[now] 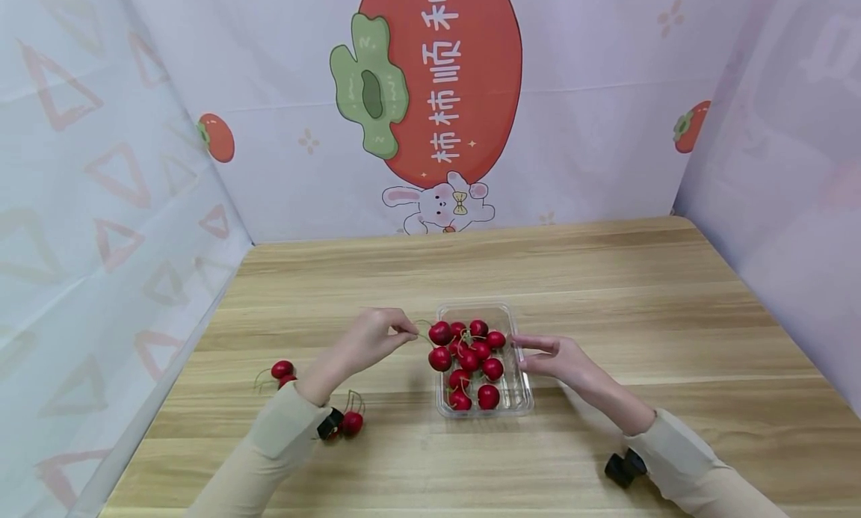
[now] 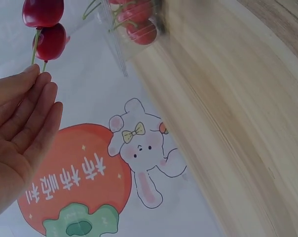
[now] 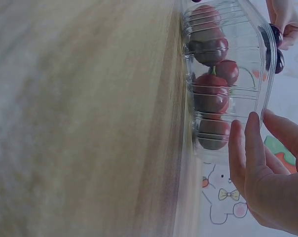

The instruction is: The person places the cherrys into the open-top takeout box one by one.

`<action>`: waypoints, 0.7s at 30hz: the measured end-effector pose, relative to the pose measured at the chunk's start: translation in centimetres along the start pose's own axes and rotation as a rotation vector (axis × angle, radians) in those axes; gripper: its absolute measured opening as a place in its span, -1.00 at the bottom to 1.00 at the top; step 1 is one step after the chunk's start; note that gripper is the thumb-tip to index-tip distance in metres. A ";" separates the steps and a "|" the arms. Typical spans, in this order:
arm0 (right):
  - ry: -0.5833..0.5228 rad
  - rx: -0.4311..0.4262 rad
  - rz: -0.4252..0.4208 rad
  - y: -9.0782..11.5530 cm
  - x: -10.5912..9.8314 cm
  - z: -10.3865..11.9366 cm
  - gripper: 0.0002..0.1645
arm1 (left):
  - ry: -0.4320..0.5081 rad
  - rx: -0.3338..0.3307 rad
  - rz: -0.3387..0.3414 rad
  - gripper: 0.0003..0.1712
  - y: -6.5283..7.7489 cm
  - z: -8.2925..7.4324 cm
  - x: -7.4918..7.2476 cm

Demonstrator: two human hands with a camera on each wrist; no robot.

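Observation:
My left hand (image 1: 373,340) pinches the thin green stems of a pair of cherries (image 2: 43,12) between thumb and fingertips. The two fruits hang at the left side of a clear plastic box (image 1: 523,398), above its rim in the right wrist view. Several dark red cherries (image 1: 488,396) with stems lie inside the box, which stands on the table. On the box's right side, my right hand (image 1: 558,359) has its fingers extended, fingertips right at the rim and side wall. Nothing is gripped in that hand.
More cherries (image 1: 282,368) lie on the wooden table (image 1: 605,279) beyond my left forearm, and another pair (image 1: 352,423) sits beside my left wrist, partly hidden by the black wrist camera (image 1: 330,424). Printed cloth (image 1: 572,129) hangs behind and along both sides.

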State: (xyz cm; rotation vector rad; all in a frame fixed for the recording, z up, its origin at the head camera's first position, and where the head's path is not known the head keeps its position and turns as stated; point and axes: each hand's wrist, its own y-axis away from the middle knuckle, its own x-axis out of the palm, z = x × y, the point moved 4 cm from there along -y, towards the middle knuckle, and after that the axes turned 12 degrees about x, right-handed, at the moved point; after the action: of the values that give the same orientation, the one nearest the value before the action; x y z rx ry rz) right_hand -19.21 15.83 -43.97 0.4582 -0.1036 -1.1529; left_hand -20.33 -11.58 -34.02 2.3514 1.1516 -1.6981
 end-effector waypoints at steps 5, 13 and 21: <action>0.004 0.007 0.001 0.0 0.0 0.0 -0.37 | -0.007 0.027 0.007 -0.97 -0.8 -0.5 0.6; 0.019 0.002 0.003 0.1 0.0 0.1 -0.37 | 0.008 0.072 0.045 -0.97 -2.1 -1.2 1.7; 0.017 -0.010 0.006 0.0 0.0 0.2 -0.38 | -0.008 0.120 0.095 -0.96 -3.3 -1.8 2.9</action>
State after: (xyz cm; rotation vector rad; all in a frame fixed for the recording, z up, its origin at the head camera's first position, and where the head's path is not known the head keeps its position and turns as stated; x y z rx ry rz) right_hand -19.21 15.75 -43.78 0.4582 -0.0843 -1.1426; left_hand -20.33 -6.88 -34.44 2.4215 0.9452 -1.7907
